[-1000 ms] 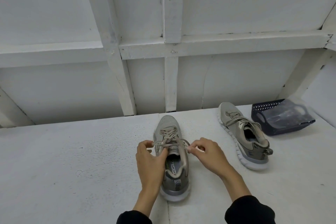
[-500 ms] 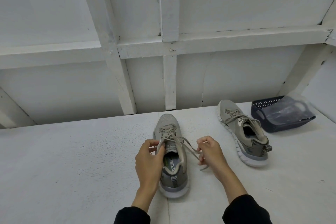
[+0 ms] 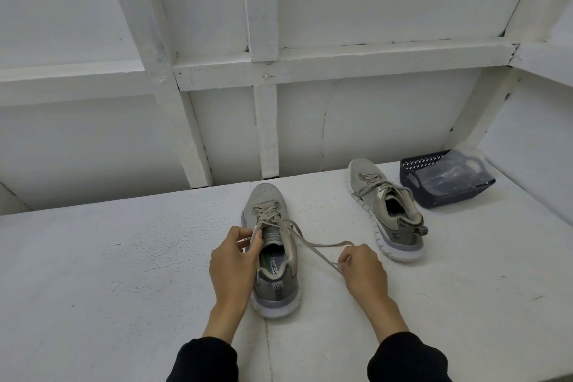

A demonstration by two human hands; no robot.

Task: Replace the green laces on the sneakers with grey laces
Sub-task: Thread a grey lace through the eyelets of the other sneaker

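Two sneakers on white surface. Near sneaker centre front, long axis running away from viewer, toe toward the wall, heel nearest. Insole print partly readable: "MORY FO", rest hidden. Second sneaker well apart to the right, toe pointing away and slightly left, laces loosely tied. Dark basket just beyond it, holding clear plastic.

Left hand curled around the near sneaker's collar, thumb and fingers clamped at the top eyelets. Right hand pinching lace between thumb and fingertips.

Compared with half a second ago: right hand drawn farther right and away from the shoe, lace now stretched out long and taut from the eyelets. Left hand's grip unchanged.
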